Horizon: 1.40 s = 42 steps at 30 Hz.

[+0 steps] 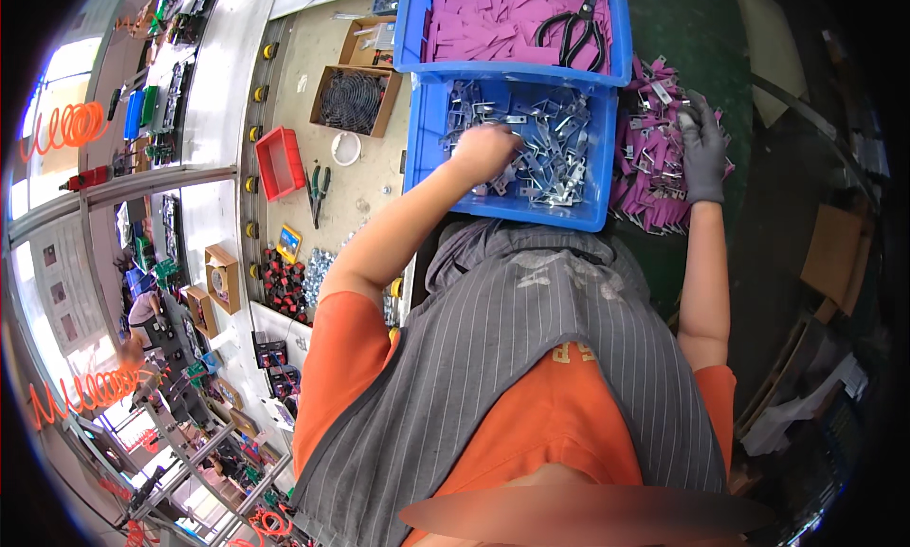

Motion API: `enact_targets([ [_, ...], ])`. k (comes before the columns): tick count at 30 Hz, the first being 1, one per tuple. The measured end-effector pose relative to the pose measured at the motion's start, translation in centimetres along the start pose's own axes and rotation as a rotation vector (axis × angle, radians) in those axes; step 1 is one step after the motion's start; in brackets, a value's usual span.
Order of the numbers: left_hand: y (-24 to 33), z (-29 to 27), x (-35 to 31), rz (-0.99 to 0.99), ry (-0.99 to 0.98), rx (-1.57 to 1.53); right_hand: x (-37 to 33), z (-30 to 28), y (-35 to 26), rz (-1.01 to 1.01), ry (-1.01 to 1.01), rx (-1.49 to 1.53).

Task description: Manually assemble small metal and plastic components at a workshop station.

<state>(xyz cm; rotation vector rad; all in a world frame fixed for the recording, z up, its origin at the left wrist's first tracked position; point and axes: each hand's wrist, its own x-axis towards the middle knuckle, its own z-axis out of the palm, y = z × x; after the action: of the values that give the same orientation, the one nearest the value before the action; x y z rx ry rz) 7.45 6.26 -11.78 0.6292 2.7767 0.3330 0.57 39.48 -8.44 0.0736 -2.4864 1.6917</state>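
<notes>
My bare left hand (486,154) reaches into a blue bin (429,139) of loose, bent metal brackets (559,163). Its fingers are curled down among them, and whatever they pinch is hidden. In a grey glove, my right hand (703,154) is over a heap of metal pieces with purple sleeves (654,158), right of the bin. A small shiny metal bracket (684,119) shows at its thumb and fingers, which are closed on it. Behind the brackets, a second blue bin (410,35) holds flat purple sleeves (483,21), with black-handled pliers (572,37) lying on top.
Left of the bins, the bench carries a cardboard box of dark coiled parts (353,101), a red tray (281,164), a white round lid (346,149) and green-handled pliers (318,194). Small red-black parts (284,283) lie nearer me. Farther left, a person (147,310) sits at another workstation.
</notes>
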Motion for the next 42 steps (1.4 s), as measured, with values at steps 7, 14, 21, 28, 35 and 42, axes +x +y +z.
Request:
enact_targets([
  [7,0.8,3.4,3.7,0.161,-0.181,0.195,-3.9,2.5,-2.1,-0.021,-0.274,0.103],
  [14,-0.6,0.7,1.5,0.239,-0.057,0.156,-5.6,3.6,-2.7,0.184,-0.457,0.316],
  [21,0.9,-4.4,-4.0,-0.125,0.265,-0.640,-6.3,6.0,-5.6,0.001,-0.710,0.327],
  [28,2.8,-7.2,-3.8,-0.044,0.423,-0.680,-6.3,6.4,-6.5,0.418,-1.008,0.575],
  [35,-4.8,-12.2,3.5,-0.317,0.632,-0.368,-7.9,6.9,-5.1,0.185,-0.845,0.386],
  [42,-9.2,-14.1,12.7,-0.628,0.343,-0.157,-7.0,6.8,-6.4,0.252,-0.899,0.382],
])
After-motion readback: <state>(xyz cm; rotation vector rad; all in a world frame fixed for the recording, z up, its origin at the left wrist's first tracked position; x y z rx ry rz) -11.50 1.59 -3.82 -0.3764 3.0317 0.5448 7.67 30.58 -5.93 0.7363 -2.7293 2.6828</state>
